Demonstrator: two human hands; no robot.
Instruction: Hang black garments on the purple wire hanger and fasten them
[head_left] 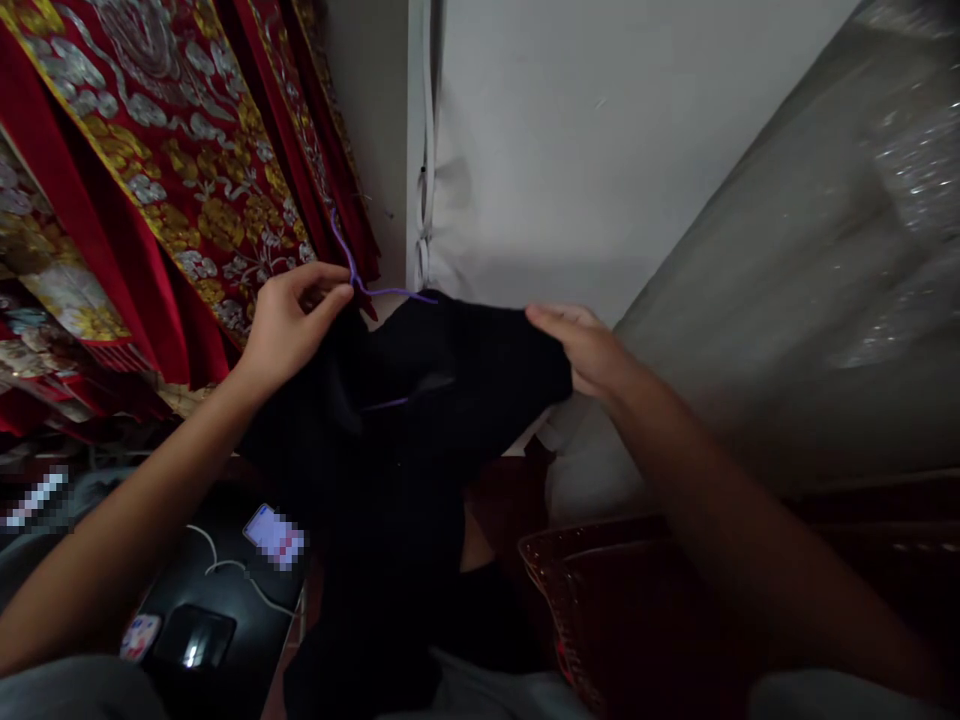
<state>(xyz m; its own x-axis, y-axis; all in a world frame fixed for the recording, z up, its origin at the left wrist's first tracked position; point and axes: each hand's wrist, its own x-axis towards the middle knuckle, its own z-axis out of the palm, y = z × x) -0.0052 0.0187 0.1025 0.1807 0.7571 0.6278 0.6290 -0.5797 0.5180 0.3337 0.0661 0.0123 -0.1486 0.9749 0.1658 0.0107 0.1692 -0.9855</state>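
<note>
My left hand pinches a thin purple wire hanger at its neck, thumb against forefinger. The hook rises above the fingers, and one arm slopes right to the top edge of a black garment. A short purple length of wire also shows lower down, within the dark cloth. My right hand is closed on the garment's upper right corner, holding it stretched sideways. The cloth hangs down over my lap, its folds hard to make out. The rest of the hanger is hidden by the cloth.
Red embroidered hangings cover the left. Ahead is a white wall with a cable along its edge. Plastic-wrapped material stands at right, above carved dark wood. A black surface at lower left bears a lit phone and a cord.
</note>
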